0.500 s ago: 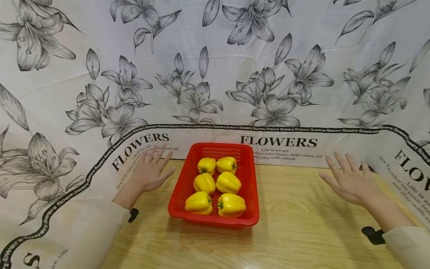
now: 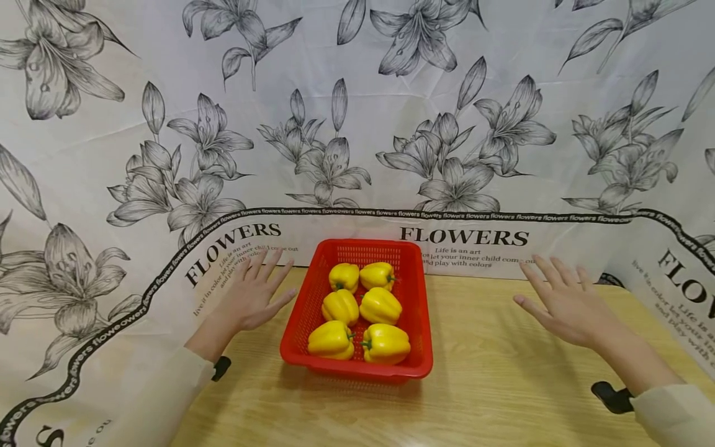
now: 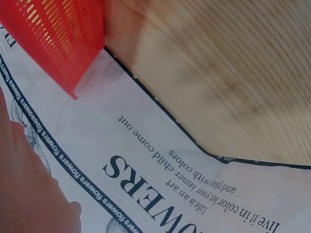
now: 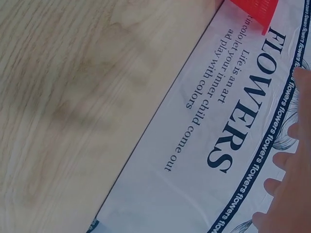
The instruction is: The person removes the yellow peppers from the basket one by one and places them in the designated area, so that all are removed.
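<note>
- Your left hand (image 2: 251,301) is hovering just off the left side of the red basket (image 2: 357,368): released, fingers spreading apart.
- Your right hand (image 2: 570,310) is hovering well off the basket's right side, also released, thumb pointing inward (it's sitting farther out than your left).
- Six yellow bell peppers (image 2: 381,306) are lying inside the basket, forming three rows of two; green stems are showing on several.
- Basket is resting on the wood-grain table (image 2: 486,385), its far end sitting near the white cloth (image 2: 357,43).
- That cloth is hanging behind, carrying printed lilies and "FLOWERS" lettering.
- Both wrist views are catching only part of the basket.
- Black straps (image 2: 611,397) are poking out beside your pale sleeves (image 2: 151,403).
</note>
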A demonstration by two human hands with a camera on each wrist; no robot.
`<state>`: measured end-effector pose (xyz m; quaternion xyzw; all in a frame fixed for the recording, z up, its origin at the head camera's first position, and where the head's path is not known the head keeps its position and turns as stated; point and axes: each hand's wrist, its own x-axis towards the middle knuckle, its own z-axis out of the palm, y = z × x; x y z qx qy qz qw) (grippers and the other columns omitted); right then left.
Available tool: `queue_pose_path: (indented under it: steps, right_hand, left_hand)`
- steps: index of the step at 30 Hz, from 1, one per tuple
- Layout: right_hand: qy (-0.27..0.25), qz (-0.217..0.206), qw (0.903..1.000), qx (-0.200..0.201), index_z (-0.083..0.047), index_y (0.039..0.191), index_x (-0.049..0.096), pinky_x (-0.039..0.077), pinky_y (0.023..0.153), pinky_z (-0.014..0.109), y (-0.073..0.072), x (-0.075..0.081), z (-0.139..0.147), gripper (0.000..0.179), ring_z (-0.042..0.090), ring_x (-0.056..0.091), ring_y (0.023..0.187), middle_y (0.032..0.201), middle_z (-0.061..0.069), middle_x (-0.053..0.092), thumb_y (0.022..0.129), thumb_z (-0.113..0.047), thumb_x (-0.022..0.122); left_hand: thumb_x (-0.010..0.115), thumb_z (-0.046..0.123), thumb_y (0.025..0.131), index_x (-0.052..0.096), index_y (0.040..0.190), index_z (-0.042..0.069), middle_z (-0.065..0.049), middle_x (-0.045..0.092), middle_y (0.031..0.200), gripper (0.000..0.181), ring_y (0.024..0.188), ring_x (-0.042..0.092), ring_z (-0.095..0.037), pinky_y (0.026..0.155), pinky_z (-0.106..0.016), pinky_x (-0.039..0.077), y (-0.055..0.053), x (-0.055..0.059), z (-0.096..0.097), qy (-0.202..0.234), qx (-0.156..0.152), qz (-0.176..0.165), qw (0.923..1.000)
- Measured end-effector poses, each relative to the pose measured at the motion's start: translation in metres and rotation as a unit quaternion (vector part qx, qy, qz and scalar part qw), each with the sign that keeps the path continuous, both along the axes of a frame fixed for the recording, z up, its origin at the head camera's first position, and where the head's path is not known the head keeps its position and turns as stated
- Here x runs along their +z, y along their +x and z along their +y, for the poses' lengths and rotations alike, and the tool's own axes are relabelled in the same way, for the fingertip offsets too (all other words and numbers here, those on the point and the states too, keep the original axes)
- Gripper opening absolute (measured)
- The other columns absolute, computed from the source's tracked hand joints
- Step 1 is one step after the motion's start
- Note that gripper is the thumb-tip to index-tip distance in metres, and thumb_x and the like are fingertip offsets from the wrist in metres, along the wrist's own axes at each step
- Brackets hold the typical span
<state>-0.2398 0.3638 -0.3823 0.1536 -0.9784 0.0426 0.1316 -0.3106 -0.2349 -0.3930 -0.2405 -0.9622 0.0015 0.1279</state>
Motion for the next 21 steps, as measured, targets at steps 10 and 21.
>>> queue_pose_path:
  steps: [10,21]
  right_hand:
    - [-0.007,0.011,0.9996,0.026,-0.011,0.166,0.011,-0.01,0.118,0.068,0.001,0.005,-0.014,0.08,0.052,0.007,0.152,0.168,0.026,0.013,0.106,-0.046,0.051]
    - [-0.02,0.035,0.9969,0.068,-0.007,0.165,0.017,0.002,0.122,0.065,0.003,0.004,-0.032,0.079,0.055,0.019,0.147,0.165,0.027,0.019,0.105,-0.041,0.057]
  left_hand:
    - [0.037,0.061,0.105,0.021,0.166,0.021,-0.008,0.002,0.173,0.074,0.157,-0.001,-0.039,0.123,-0.064,0.001,0.008,-0.001,0.01,0.037,-0.026,-0.007,0.9989]
    - [0.038,0.064,0.103,0.017,0.166,0.026,-0.005,0.002,0.173,0.077,0.158,-0.001,-0.036,0.123,-0.064,0.004,0.014,-0.001,0.017,0.037,-0.03,-0.008,0.9988]
